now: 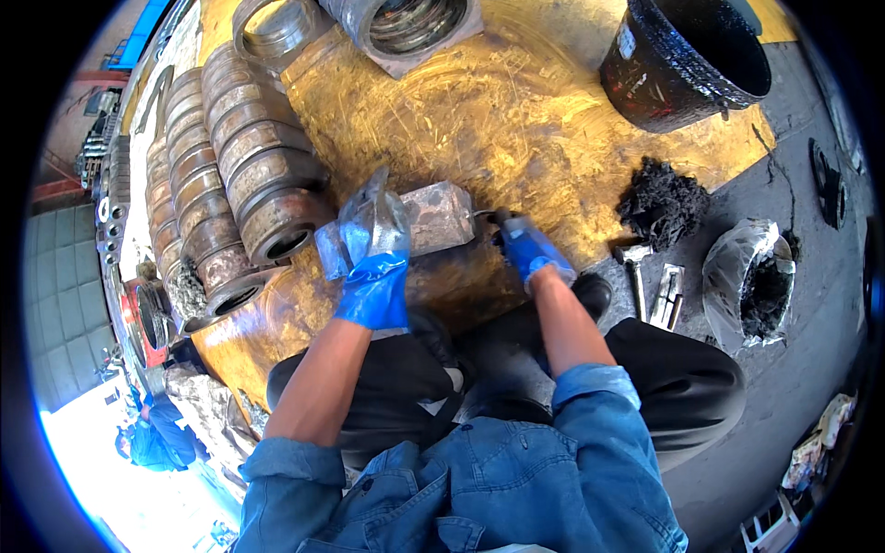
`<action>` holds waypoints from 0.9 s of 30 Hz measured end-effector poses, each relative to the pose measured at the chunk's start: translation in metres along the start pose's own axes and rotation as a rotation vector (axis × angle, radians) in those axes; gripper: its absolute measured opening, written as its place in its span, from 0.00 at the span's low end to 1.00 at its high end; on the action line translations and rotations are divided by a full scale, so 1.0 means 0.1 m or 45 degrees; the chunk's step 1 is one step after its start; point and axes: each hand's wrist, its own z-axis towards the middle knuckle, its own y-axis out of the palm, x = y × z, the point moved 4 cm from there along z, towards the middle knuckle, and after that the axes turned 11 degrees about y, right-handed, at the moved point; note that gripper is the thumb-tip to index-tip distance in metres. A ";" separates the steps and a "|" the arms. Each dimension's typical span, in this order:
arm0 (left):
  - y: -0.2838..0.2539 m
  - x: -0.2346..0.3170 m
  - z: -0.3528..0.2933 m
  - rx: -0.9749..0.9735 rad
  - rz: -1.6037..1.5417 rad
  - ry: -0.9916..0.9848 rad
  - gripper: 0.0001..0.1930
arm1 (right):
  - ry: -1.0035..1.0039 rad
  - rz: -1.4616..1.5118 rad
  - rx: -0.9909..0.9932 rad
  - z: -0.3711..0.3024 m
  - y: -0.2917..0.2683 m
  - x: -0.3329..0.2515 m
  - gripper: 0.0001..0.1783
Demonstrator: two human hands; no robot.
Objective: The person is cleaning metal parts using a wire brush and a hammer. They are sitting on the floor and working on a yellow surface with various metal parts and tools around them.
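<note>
My left hand, in a blue glove smeared with grey grease, lies across the left part of a worn grey metal block and grips it. The fingers reach over its far side; a blue patch beside the hand may be glove or block. At the block's right end, my right hand, also blue-gloved, is closed round a dark-handled tool. A thin shaft points from it toward the block's end face. Most of that tool is hidden by the fingers, so its kind does not show.
Rows of rusty metal rings lie left on the greasy yellow sheet. More rings stand at the far edge. A black bucket is far right, near dark greasy fibres, a hammer and a plastic bag.
</note>
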 end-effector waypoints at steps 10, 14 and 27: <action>0.22 -0.12 0.01 0.224 -0.448 -0.345 0.09 | -0.186 -0.127 0.193 0.17 0.29 -0.05 0.32; 0.14 -0.14 -0.12 0.082 0.056 -0.093 0.10 | -0.016 0.092 0.046 -0.13 -0.18 -0.13 0.29; 0.04 -0.23 -0.22 0.020 -0.207 -0.261 0.14 | -0.012 0.050 0.054 -0.19 -0.10 -0.27 0.36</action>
